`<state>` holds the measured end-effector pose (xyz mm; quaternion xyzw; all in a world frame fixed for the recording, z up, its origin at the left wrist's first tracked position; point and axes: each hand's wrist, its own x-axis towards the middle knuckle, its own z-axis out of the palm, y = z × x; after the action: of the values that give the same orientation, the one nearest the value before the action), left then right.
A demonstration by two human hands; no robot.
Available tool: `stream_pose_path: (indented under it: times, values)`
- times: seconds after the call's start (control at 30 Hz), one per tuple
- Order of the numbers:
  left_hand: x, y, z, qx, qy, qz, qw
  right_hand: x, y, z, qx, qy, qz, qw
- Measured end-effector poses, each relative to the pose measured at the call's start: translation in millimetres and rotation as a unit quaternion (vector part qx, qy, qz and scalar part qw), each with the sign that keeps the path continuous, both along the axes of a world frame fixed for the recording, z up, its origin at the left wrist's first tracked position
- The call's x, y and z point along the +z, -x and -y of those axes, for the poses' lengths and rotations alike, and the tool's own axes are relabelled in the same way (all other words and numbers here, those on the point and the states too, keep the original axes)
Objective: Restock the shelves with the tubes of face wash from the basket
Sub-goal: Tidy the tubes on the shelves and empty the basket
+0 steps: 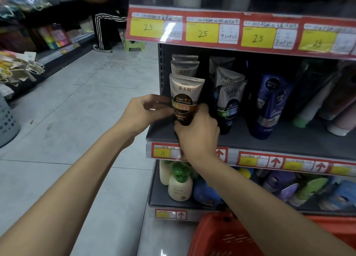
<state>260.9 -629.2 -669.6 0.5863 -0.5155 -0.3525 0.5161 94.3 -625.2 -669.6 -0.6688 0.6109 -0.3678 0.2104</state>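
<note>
A silver and brown Softto face wash tube point(185, 94) stands cap down at the left end of the grey middle shelf point(289, 140), in front of two matching tubes point(185, 68). My right hand point(196, 134) grips its lower end from the front. My left hand point(146, 111) pinches its left side with thumb and fingers. The red basket point(221, 236) sits at the bottom of the view below my right forearm; its contents are hidden.
Silver and blue Softto tubes point(229, 99) and dark blue Nivea Men tubes point(269, 103) stand to the right. Pump bottles point(180, 184) fill the lower shelf. A person sits on a green stool point(133, 45) down the aisle. A grey bin point(7, 121) stands at left.
</note>
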Motion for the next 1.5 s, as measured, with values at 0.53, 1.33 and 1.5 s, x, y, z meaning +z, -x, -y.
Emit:
stream_pose_path:
  times: [0.53,1.33,1.5]
  values:
    - [-3.8,10.6,11.8,0.032,0.026,0.018,0.999,8.9,-13.7,15.8,0.012,-0.041,-0.009,0.999]
    - [50.5,47.6,-40.7,0.101,0.091,0.056,0.989,38.4,23.8,-50.9,0.06,-0.036,0.156,0.985]
    - [44.4,80.4,-53.9,0.083,0.08,-0.052,0.992,71.9,85.6,-54.6,0.087,0.03,0.173,0.981]
